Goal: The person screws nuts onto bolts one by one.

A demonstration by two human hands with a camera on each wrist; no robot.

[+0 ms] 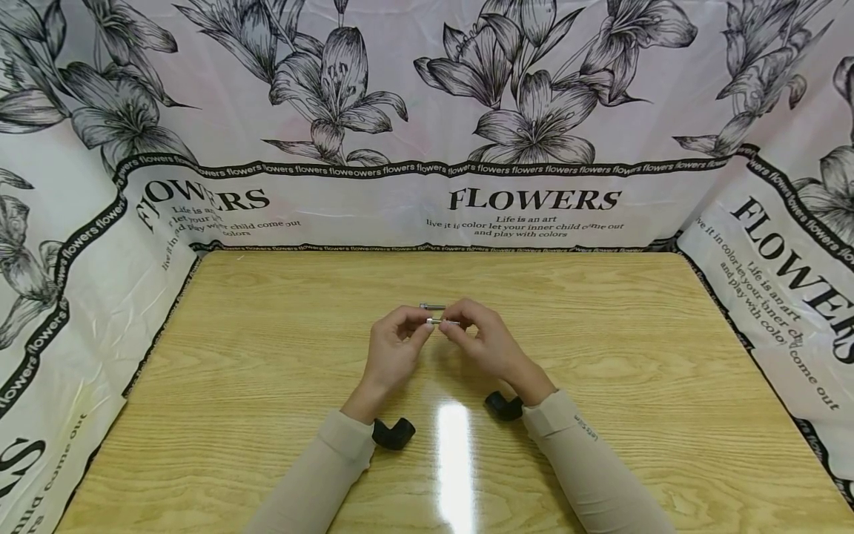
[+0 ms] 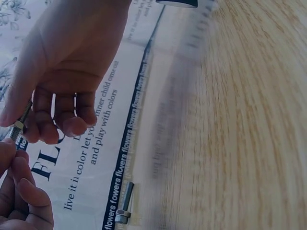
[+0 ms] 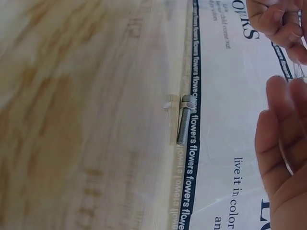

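Note:
A small silver bolt (image 1: pixel 434 321) with a nut (image 2: pixel 19 124) on its threaded shaft is held between the two hands above the table. My left hand (image 1: pixel 394 348) pinches its left end with thumb and fingertips. The thumb and forefinger of my right hand (image 1: pixel 485 343) pinch the threaded end, its other fingers loosely bent. A second bolt (image 1: pixel 432 306), also carrying a nut, appears just behind the fingertips with its head to the left. In the right wrist view this second bolt (image 3: pixel 185 120) stands apart from both hands.
The wood-grain table (image 1: pixel 280 326) shows a bright light reflection near the front. White flower-printed cloth (image 1: pixel 360 208) rises behind it and along both sides. Black wrist cameras (image 1: pixel 394 434) sit at the cuffs of the beige sleeves.

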